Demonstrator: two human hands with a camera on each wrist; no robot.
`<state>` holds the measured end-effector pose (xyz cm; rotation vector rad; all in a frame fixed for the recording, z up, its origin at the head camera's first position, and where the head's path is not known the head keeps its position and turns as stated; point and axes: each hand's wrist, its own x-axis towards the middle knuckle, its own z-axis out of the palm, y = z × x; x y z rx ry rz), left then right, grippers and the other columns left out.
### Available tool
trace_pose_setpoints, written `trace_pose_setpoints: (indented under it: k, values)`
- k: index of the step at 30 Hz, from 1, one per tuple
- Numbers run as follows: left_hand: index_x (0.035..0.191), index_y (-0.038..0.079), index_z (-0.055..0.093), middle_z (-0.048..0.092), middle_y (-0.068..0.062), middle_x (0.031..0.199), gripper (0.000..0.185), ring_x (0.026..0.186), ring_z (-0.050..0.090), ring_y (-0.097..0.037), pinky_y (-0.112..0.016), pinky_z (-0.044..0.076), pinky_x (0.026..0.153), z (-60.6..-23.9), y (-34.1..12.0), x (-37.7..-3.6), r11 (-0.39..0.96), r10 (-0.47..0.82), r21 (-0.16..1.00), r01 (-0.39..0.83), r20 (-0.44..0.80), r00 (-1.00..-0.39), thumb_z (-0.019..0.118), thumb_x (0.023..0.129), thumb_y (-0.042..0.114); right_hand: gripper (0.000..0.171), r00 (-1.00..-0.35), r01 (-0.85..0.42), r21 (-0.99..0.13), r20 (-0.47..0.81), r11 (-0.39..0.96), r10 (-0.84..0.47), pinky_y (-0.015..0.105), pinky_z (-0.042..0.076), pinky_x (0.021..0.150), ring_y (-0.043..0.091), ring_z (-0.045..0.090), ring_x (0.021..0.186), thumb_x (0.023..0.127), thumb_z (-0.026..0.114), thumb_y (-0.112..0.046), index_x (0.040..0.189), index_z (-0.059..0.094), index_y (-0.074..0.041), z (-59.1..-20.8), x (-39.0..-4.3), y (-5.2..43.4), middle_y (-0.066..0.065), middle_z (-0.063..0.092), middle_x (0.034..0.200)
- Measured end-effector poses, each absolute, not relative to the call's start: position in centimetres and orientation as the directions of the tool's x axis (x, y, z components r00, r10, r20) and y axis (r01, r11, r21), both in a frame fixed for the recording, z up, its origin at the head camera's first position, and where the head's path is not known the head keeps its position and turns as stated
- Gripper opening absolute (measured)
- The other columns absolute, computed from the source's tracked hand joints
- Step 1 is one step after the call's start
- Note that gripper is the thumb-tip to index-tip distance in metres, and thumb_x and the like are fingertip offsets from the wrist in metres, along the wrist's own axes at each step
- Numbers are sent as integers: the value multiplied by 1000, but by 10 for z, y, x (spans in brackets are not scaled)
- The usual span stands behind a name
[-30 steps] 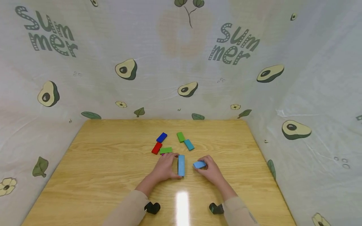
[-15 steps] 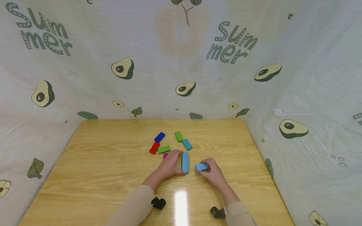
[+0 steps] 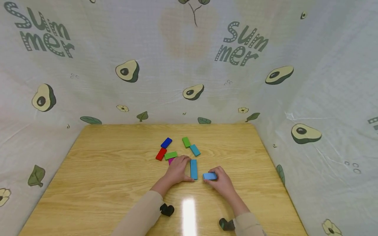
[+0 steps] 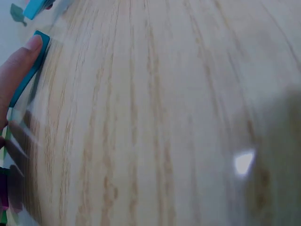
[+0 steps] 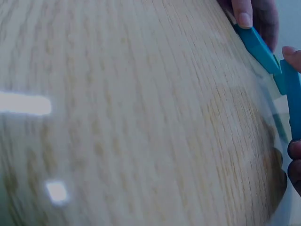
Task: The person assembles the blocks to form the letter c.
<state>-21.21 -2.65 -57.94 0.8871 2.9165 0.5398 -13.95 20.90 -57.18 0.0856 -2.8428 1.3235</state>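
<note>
My left hand (image 3: pixel 177 170) steadies the long blue block (image 3: pixel 193 169), standing on edge mid-table (image 3: pixel 103 170), fingers and thumb curled round it. My right hand (image 3: pixel 222 182) pinches the light-blue block (image 3: pixel 210 176), just beside it. I should keep the long one upright, press lightly, and bring the short one squarely against it.

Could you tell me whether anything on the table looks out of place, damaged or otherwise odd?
Nothing stands out. The loose blocks lie flat and scattered on the table, none visibly damaged. The left hand holds a blue block standing on edge, and the right hand holds a lighter blue block beside it.
</note>
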Motion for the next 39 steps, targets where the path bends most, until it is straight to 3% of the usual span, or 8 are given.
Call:
trace_pose_setpoints:
  k: [5,13,22,29,39]
  values:
    - [144,12,45,43,-5,144,102,134,37,-26,-44,24,114,-579,-29,-213,775,557,332,538,42,-829,71,67,74,37,-999,-48,-745,34,665,-35,40,51,82,17,57,91,76,84,-36,101,66,-15,-572,-137,204,-3,55,100]
    - [146,14,44,42,-7,146,87,136,35,-28,-48,24,113,-583,-34,-212,757,573,321,570,94,-814,64,80,68,34,-997,-55,-729,81,682,7,34,51,74,13,55,82,76,83,-37,93,66,-14,-574,-130,195,-5,57,93]
    - [148,23,42,42,-6,146,81,136,36,-26,-50,25,110,-592,-34,-210,773,553,272,573,153,-819,58,84,69,15,-992,-96,-794,126,601,8,22,44,55,9,48,64,82,80,-14,84,67,-7,-577,-125,187,-5,54,74]
    - [148,22,42,41,-4,147,82,136,36,-24,-48,23,112,-600,-34,-210,790,526,258,557,182,-831,54,84,71,22,-999,-41,-802,53,596,3,23,42,55,10,46,64,80,81,-23,90,68,-8,-580,-123,185,-4,55,78]
    - [147,17,41,42,-1,148,88,139,33,-21,-45,20,114,-600,-31,-209,802,496,285,525,170,-851,55,81,74,25,-996,-81,-793,83,604,-24,21,38,53,6,44,60,74,86,-22,93,70,-18,-587,-118,187,-11,56,78]
